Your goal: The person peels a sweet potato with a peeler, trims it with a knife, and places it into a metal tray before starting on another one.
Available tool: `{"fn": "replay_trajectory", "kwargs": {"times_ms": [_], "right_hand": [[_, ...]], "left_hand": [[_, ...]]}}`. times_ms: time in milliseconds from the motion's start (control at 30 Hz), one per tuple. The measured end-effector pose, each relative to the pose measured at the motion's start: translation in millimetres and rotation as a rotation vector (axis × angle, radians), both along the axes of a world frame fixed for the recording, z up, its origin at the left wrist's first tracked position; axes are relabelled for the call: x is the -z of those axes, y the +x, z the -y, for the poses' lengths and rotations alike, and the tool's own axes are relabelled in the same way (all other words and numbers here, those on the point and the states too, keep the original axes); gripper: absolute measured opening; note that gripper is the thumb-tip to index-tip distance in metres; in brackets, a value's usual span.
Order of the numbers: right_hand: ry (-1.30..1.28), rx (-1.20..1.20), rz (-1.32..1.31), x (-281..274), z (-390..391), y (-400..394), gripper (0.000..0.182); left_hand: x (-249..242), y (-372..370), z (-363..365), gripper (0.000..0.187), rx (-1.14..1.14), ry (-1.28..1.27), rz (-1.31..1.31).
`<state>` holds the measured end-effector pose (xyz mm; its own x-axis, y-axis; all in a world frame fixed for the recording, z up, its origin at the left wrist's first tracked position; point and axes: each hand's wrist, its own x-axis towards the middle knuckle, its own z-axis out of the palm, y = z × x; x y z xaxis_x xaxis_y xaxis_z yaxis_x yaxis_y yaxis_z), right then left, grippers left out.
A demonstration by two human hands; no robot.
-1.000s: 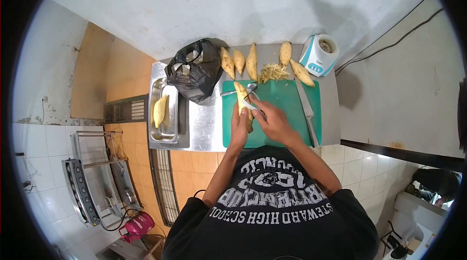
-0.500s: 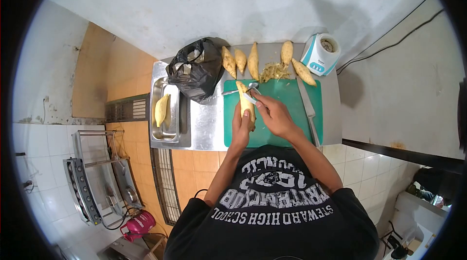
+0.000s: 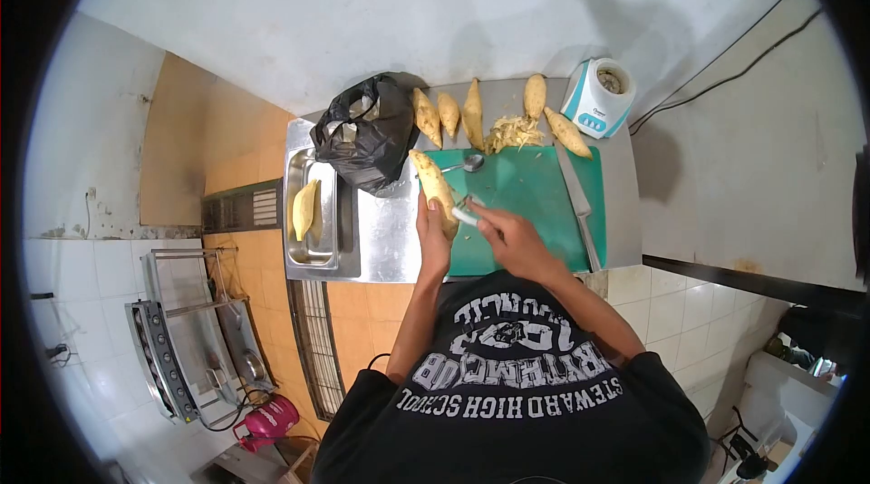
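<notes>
My left hand [image 3: 433, 237] grips the near end of a long yellow sweet potato [image 3: 431, 180] that points away over the left edge of a green cutting board [image 3: 535, 203]. In my right hand [image 3: 509, 239] is a white peeler [image 3: 465, 216], its blade against the potato's near part. A pile of peelings [image 3: 512, 132] lies at the board's far edge, close to a metal spoon [image 3: 466, 163].
Several unpeeled sweet potatoes [image 3: 447, 115] lie along the back of the steel counter [image 3: 385, 230], beside a black plastic bag [image 3: 367, 135]. A blue-white blender base [image 3: 595, 100] stands at the far right. A long knife [image 3: 577, 203] rests on the board. One peeled potato [image 3: 304, 209] lies in a metal tray [image 3: 328, 248].
The potato has swung to the left with my left hand. My right hand has pulled the peeler back from the far tip to the near part of the potato.
</notes>
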<state>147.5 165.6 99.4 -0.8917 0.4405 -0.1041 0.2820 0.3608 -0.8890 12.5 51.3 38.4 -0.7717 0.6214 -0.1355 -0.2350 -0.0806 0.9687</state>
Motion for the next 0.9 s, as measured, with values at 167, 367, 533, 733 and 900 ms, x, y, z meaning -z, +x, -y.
{"fn": "replay_trajectory", "kwargs": {"times_ms": [167,367,533,733,900], "right_hand": [[0.028,0.093,-0.205,-1.7,-18.8,-31.3,0.04],[0.091,0.035,-0.139,7.8,-0.7,-23.5,0.042],[0.041,0.01,-0.144,4.5,-1.0,-8.7,0.042],[0.094,0.073,-0.189,-7.2,-24.1,-36.4,0.042],[0.13,0.031,-0.091,-8.5,-3.0,-21.2,0.042]], "left_hand": [[1.3,10.0,-0.2,0.053,0.072,-0.01,-0.021],[2.8,6.5,4.2,0.055,0.062,0.035,-0.011],[10.7,9.7,10.6,0.055,0.07,-0.021,-0.01],[-1.3,18.2,0.1,0.056,0.057,-0.057,-0.127],[-6.8,11.3,2.1,0.053,0.002,-0.019,-0.103]]}}
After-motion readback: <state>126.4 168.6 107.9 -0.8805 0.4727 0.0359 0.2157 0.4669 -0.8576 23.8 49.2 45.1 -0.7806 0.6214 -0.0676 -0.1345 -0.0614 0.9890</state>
